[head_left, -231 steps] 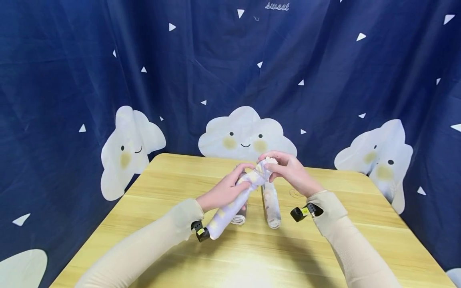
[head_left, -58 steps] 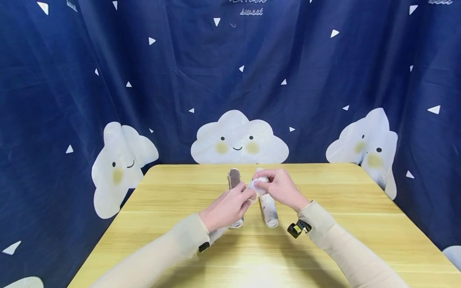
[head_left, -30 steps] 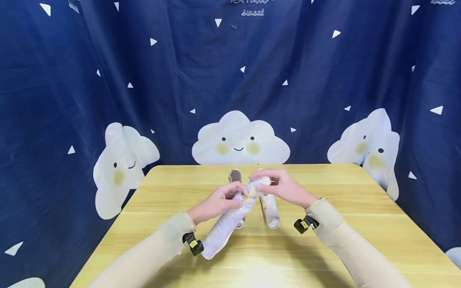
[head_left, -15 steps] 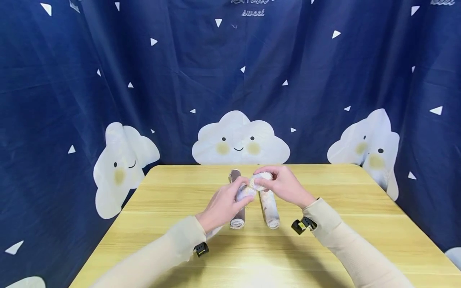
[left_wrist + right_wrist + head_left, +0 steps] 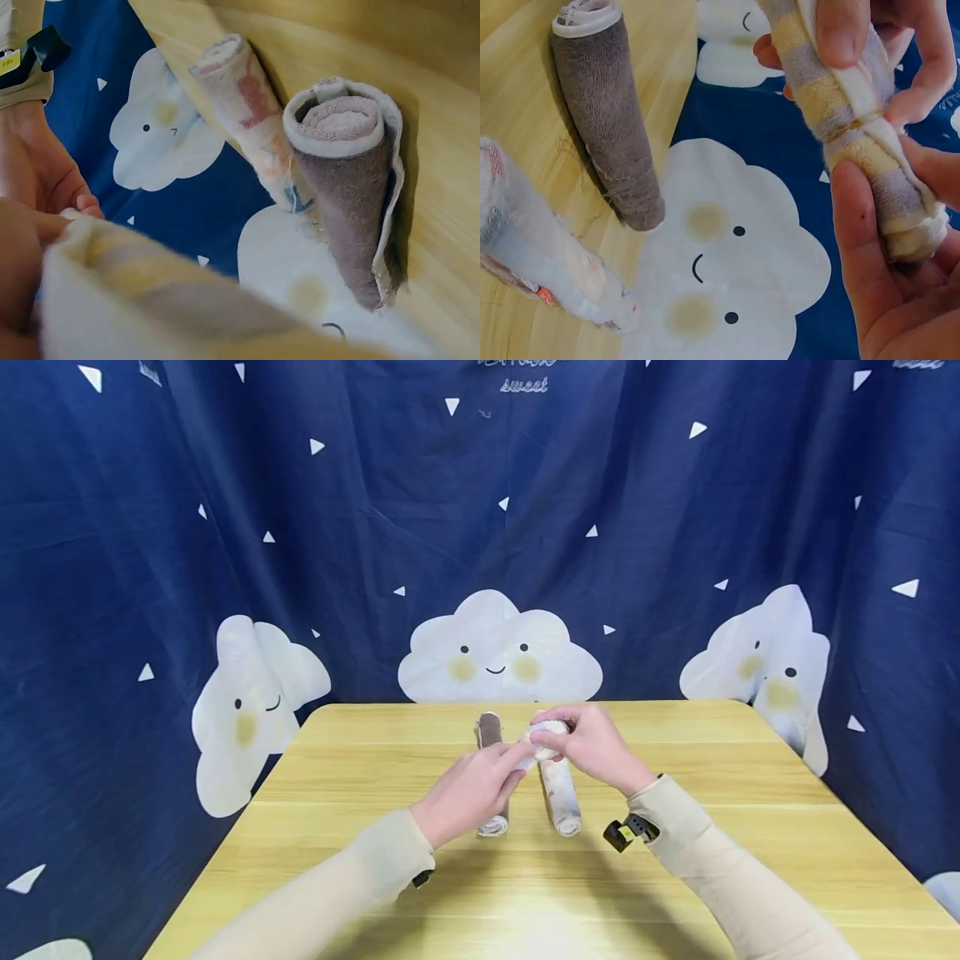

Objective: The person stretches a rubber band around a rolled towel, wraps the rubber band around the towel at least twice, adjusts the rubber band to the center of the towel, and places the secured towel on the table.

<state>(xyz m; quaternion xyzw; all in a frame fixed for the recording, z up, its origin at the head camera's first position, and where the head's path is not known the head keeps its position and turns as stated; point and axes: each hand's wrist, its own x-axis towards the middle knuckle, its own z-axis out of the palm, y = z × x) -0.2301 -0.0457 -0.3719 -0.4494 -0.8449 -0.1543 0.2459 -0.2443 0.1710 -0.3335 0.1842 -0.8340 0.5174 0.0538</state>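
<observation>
Raised over the table, a rolled towel (image 5: 817, 94) with yellow and lilac stripes is held in both hands. A thin elastic band (image 5: 855, 127) circles it near one end. My right hand (image 5: 592, 747) grips that end, its thumb and fingers around the roll. My left hand (image 5: 472, 789) holds the towel farther along, thumb pressed on its pale edge in the right wrist view. In the head view the left hand and forearm hide most of the towel. Below lie a grey-brown rolled towel (image 5: 349, 202) and a white patterned rolled towel (image 5: 561, 797).
The two rolled towels lie side by side, a gap between them, on a light wooden table (image 5: 675, 843). Loose threads show by the grey-brown one. A dark blue curtain (image 5: 360, 485) with smiling clouds hangs behind the table's far edge.
The striped towel, seen lengthwise earlier, has been turned so the left hand now covers most of it. Over the last half second the left hand shifted closer to the right. Both table rolls stayed put.
</observation>
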